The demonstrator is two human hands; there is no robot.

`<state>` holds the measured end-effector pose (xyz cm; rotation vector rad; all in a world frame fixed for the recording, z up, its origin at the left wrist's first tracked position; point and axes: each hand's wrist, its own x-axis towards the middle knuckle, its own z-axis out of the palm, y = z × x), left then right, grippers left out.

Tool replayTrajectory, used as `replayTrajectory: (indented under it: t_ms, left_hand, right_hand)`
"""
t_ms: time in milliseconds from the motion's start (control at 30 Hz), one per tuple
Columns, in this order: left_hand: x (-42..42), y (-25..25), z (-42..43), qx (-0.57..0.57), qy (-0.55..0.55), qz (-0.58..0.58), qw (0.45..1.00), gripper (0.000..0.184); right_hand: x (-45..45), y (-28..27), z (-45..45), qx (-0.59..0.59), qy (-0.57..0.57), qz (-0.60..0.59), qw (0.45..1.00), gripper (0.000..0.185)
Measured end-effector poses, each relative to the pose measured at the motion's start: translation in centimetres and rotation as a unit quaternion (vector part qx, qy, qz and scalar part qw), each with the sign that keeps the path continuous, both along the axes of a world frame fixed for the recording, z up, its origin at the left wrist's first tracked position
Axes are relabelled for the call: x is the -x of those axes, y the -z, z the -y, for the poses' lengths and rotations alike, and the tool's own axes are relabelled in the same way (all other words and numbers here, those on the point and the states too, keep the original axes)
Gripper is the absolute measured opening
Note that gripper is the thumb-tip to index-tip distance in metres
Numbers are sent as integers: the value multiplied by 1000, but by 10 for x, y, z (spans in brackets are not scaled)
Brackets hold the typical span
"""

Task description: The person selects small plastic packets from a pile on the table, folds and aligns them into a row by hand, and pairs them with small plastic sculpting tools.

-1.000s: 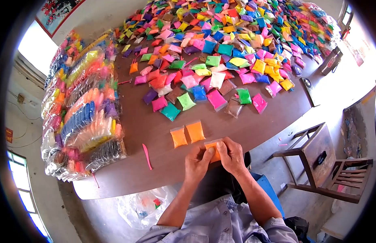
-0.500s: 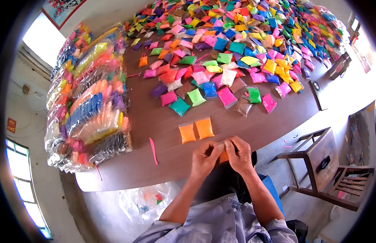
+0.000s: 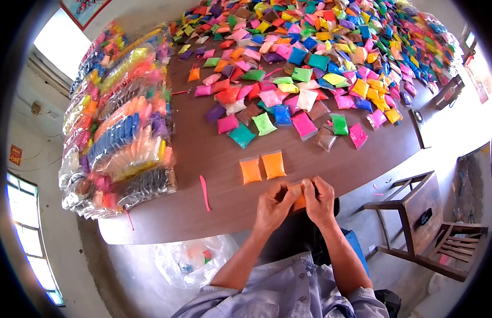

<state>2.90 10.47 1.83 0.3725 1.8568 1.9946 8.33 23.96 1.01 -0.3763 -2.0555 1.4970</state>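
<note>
So, orange plastic packet (image 3: 300, 202) between fingers (image 3: 311, 194)

Wooden chair (image 3: 415, 204): one, slatted back, right of the right hand (image 3: 320, 200); small dark object (image 3: 426, 216) on its seat.
Clear plastic bag (image 3: 225, 249): on the floor, left of and nearer the wearer than the left hand (image 3: 274, 204); red and green bits show.
Blue object (image 3: 357, 250): partly hidden, nearer the wearer than the right hand, just beside that forearm.
Dark box (image 3: 450, 93): well beyond and right of both hands.
Framed picture (image 3: 84, 6): floral, red border, far beyond and left of both hands.
Barred window (image 3: 28, 233): far left of both hands.
Red notice (image 3: 15, 155): wall-mounted, far left of both hands.
</note>
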Motion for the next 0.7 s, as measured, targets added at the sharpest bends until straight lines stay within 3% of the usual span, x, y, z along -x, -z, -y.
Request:
replayTrajectory:
  t_ms: [67, 167, 333, 567, 700]
  left_hand:
    - [-1, -12, 1, 105, 44, 27, 993, 21]
    - [-1, 4, 3, 54, 36, -46, 997, 21]
    - [-3, 10, 6, 40, 23, -26, 999, 21]
    - [-7, -12, -3, 0, 19, -7, 1000, 22]
    - [-2, -5, 3, 68, 44, -44, 996, 24]
  right_hand:
    - [0, 4, -1, 24, 15, 3, 1000, 15]
    - [1, 1, 0, 21, 5, -10, 1000, 17]
    - [-2, 3, -3, 9, -50, 21, 998, 29]
    - [1, -2, 2, 18, 18, 2, 1000, 24]
    - [5, 3, 3, 6, 32, -28, 999, 23]
